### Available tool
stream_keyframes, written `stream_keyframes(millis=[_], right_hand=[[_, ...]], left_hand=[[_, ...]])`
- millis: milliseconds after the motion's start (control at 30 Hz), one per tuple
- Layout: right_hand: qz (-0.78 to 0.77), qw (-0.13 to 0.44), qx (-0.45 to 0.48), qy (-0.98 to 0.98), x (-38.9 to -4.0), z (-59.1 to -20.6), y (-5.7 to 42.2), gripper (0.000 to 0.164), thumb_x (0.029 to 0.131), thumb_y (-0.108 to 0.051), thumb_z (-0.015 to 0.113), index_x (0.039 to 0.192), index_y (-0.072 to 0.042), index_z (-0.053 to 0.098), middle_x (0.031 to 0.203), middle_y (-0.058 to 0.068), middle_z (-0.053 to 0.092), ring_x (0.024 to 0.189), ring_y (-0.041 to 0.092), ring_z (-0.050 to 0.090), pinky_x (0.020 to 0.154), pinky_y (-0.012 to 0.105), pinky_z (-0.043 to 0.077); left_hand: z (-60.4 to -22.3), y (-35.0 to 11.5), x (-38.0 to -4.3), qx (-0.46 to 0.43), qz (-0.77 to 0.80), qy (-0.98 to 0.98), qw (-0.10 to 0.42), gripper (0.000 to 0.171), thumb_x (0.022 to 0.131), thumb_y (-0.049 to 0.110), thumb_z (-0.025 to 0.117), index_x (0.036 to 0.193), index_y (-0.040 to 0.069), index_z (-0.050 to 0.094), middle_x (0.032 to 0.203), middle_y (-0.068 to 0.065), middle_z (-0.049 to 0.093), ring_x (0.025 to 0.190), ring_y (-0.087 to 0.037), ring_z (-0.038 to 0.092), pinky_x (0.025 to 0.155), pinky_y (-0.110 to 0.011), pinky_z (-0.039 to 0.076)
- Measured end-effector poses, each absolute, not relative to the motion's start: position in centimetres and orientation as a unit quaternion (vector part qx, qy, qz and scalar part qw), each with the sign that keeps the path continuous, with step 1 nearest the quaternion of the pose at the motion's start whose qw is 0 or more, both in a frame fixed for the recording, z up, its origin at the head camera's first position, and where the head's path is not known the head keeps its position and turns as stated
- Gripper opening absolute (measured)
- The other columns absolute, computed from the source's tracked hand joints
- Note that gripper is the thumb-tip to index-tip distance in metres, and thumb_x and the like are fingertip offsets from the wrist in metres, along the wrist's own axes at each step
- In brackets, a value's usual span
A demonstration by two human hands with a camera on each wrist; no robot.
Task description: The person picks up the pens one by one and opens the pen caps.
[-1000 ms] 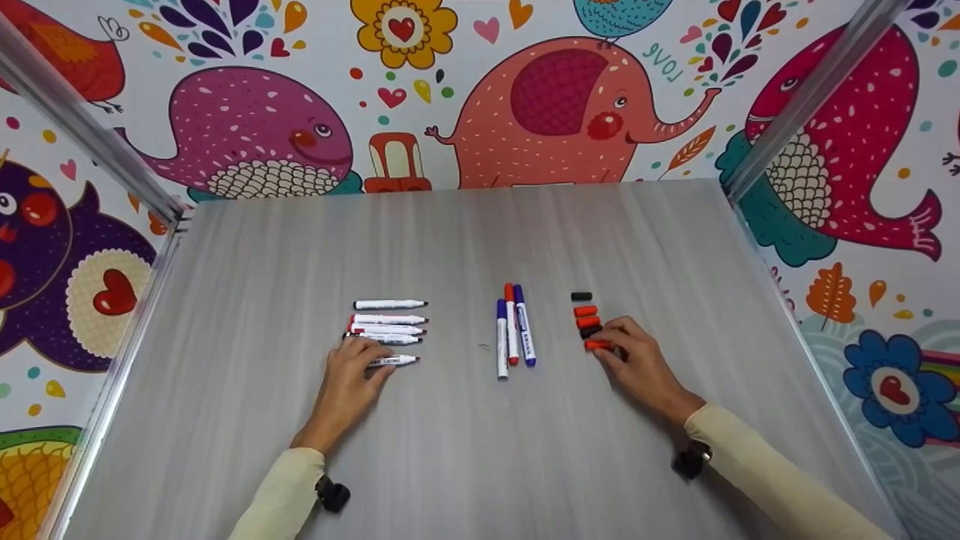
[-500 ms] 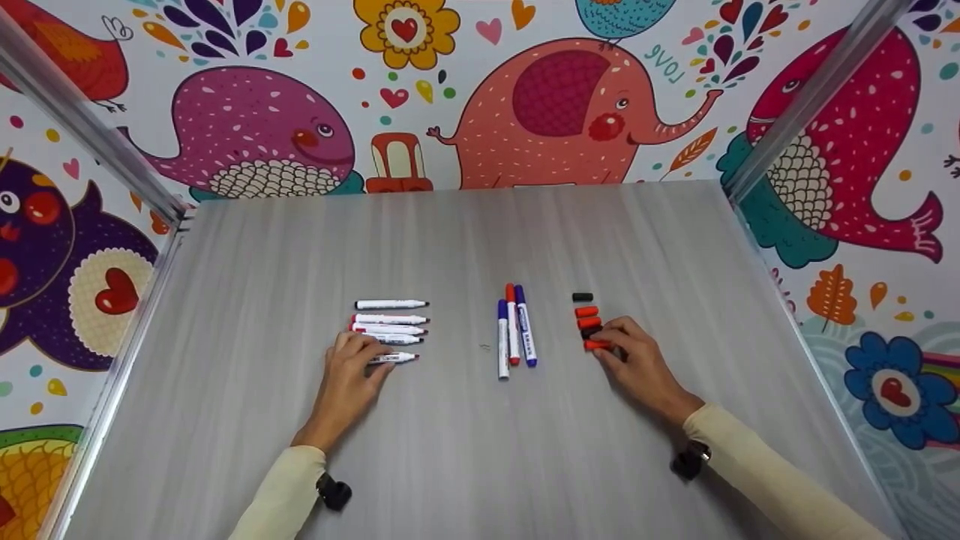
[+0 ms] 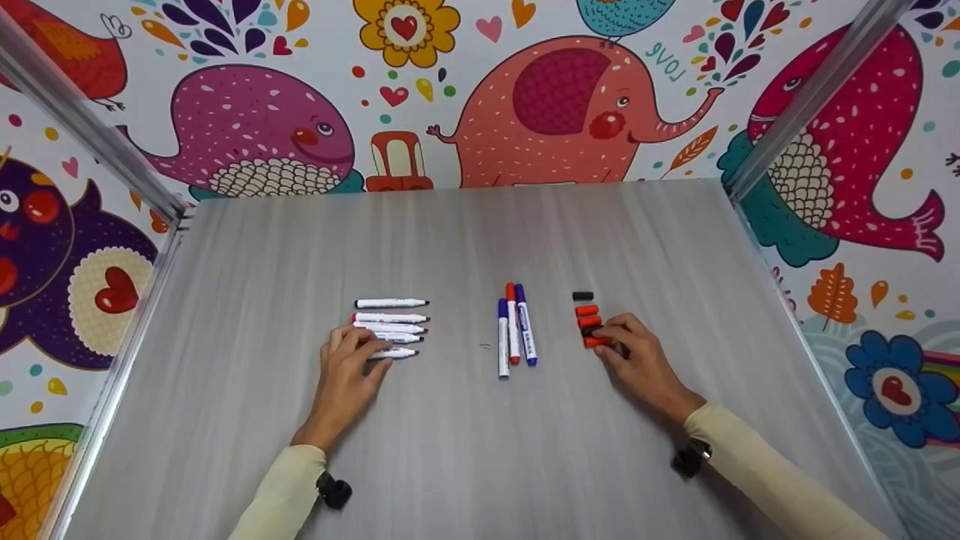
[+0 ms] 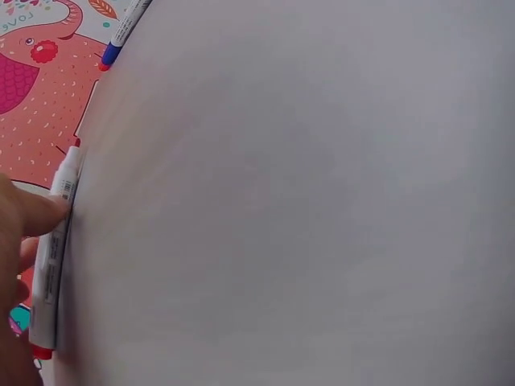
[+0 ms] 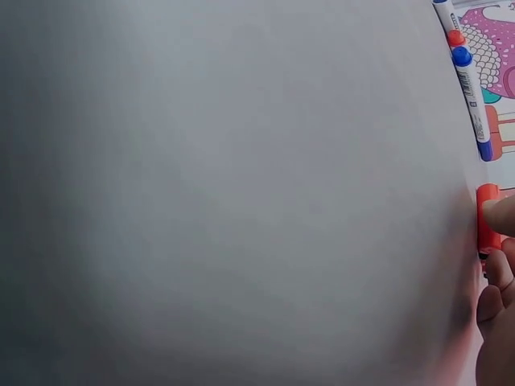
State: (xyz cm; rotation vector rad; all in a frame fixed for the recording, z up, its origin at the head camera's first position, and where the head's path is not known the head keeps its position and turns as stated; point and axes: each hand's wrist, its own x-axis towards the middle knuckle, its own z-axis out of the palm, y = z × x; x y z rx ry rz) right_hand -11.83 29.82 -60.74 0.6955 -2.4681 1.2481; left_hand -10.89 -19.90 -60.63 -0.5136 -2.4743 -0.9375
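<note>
My left hand [image 3: 349, 375] grips the nearest uncapped marker [image 3: 397, 352] of a left-hand row, its thumb along the near side. In the left wrist view this white marker [image 4: 53, 265] shows a red tip and red end. Its fingers reach over the rear ends of the neighbouring uncapped markers [image 3: 391, 328]. At the right, my right hand [image 3: 641, 367] holds the nearest red cap [image 3: 592, 342], thumb against it, fingertips by a black cap [image 3: 589, 331]. In the right wrist view the thumb lies on that red cap [image 5: 488, 217]. Beyond it are red caps [image 3: 588, 322] and a farther black cap [image 3: 583, 295].
Between the hands lie three capped markers: a blue one [image 3: 503, 337], a red one [image 3: 512, 322] and another blue one [image 3: 526, 322]. A black-ended uncapped marker [image 3: 391, 304] tops the left row. Patterned walls and metal posts [image 3: 814, 97] border the grey table [image 3: 465, 450].
My left hand has pushed the nearest marker slightly away from me, closer to the row. My right hand has shifted its red cap a little the same way, toward the other caps.
</note>
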Motion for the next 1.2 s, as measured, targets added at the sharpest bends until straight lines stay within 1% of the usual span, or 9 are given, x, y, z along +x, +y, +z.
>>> stream_keyframes(millis=[400, 500, 667, 733, 900, 967, 1033, 1133, 1200], right_hand=[[0.432, 0.144, 0.234, -0.859, -11.8, -59.8, 29.7, 0.031, 0.087, 0.012, 0.086, 0.115, 0.002, 0.08, 0.114, 0.013, 0.065, 0.091, 0.026, 0.061, 0.077, 0.02, 0.047], [0.43, 0.147, 0.239, -0.858, -11.9, -59.6, 29.6, 0.031, 0.087, 0.011, 0.087, 0.116, 0.002, 0.08, 0.114, 0.014, 0.065, 0.092, 0.025, 0.062, 0.077, 0.023, 0.049], [0.431, 0.151, 0.25, -0.854, -12.0, -59.1, 29.3, 0.031, 0.086, 0.012, 0.087, 0.115, 0.003, 0.08, 0.113, 0.016, 0.065, 0.09, 0.023, 0.063, 0.077, 0.022, 0.05], [0.431, 0.151, 0.254, -0.853, -12.1, -58.9, 29.1, 0.031, 0.086, 0.012, 0.087, 0.115, 0.003, 0.08, 0.113, 0.016, 0.066, 0.091, 0.023, 0.064, 0.079, 0.023, 0.052], [0.439, 0.15, 0.266, -0.845, -12.3, -58.3, 28.6, 0.03, 0.088, 0.01, 0.086, 0.116, 0.004, 0.079, 0.115, 0.015, 0.067, 0.1, 0.029, 0.069, 0.084, 0.03, 0.058], [0.444, 0.149, 0.269, -0.842, -12.4, -58.1, 28.4, 0.031, 0.088, 0.01, 0.086, 0.117, 0.005, 0.079, 0.116, 0.016, 0.068, 0.101, 0.032, 0.07, 0.086, 0.029, 0.058], [0.451, 0.144, 0.268, -0.839, -12.5, -58.0, 28.2, 0.031, 0.089, 0.01, 0.085, 0.119, 0.005, 0.079, 0.118, 0.016, 0.068, 0.101, 0.033, 0.07, 0.086, 0.025, 0.057], [0.457, 0.135, 0.261, -0.839, -12.6, -57.8, 28.0, 0.031, 0.089, 0.011, 0.085, 0.12, 0.006, 0.079, 0.119, 0.016, 0.068, 0.103, 0.032, 0.07, 0.088, 0.017, 0.055], [0.457, 0.129, 0.257, -0.842, -12.7, -57.8, 27.8, 0.031, 0.089, 0.011, 0.085, 0.119, 0.006, 0.079, 0.119, 0.016, 0.067, 0.106, 0.031, 0.069, 0.09, 0.015, 0.054]], left_hand=[[-59.8, -19.4, -10.4, -0.189, -0.337, -0.896, 0.22, 0.028, 0.081, -0.002, 0.094, 0.106, 0.003, 0.083, 0.113, -0.013, 0.068, 0.123, -0.039, 0.053, 0.097, -0.059, 0.036], [-59.6, -19.1, -10.3, -0.195, -0.337, -0.892, 0.23, 0.03, 0.079, -0.004, 0.095, 0.105, 0.003, 0.083, 0.112, -0.013, 0.067, 0.122, -0.039, 0.053, 0.095, -0.058, 0.037], [-59.2, -18.3, -10.2, -0.208, -0.345, -0.883, 0.242, 0.034, 0.077, -0.006, 0.096, 0.107, 0.002, 0.082, 0.111, -0.012, 0.067, 0.118, -0.037, 0.053, 0.092, -0.054, 0.038], [-59.0, -17.8, -10.1, -0.215, -0.348, -0.88, 0.244, 0.034, 0.077, -0.006, 0.096, 0.107, 0.002, 0.082, 0.111, -0.012, 0.067, 0.117, -0.036, 0.054, 0.095, -0.054, 0.039], [-58.5, -16.5, -9.8, -0.234, -0.355, -0.873, 0.238, 0.036, 0.077, -0.004, 0.097, 0.109, 0.001, 0.082, 0.11, -0.011, 0.069, 0.116, -0.035, 0.056, 0.099, -0.052, 0.044], [-58.4, -16.0, -9.7, -0.238, -0.358, -0.872, 0.233, 0.037, 0.077, -0.003, 0.097, 0.111, 0.001, 0.081, 0.111, -0.01, 0.069, 0.116, -0.034, 0.057, 0.101, -0.051, 0.043], [-58.3, -15.6, -9.6, -0.241, -0.361, -0.871, 0.229, 0.038, 0.078, -0.003, 0.097, 0.112, 0.0, 0.081, 0.112, -0.009, 0.069, 0.117, -0.033, 0.057, 0.101, -0.05, 0.043], [-58.3, -15.0, -9.5, -0.248, -0.366, -0.867, 0.228, 0.038, 0.079, -0.003, 0.097, 0.113, 0.0, 0.08, 0.113, -0.01, 0.069, 0.116, -0.032, 0.058, 0.102, -0.049, 0.043], [-58.3, -14.7, -9.5, -0.255, -0.37, -0.864, 0.23, 0.037, 0.079, -0.003, 0.096, 0.112, 0.0, 0.08, 0.112, -0.01, 0.069, 0.115, -0.032, 0.058, 0.102, -0.047, 0.043]])
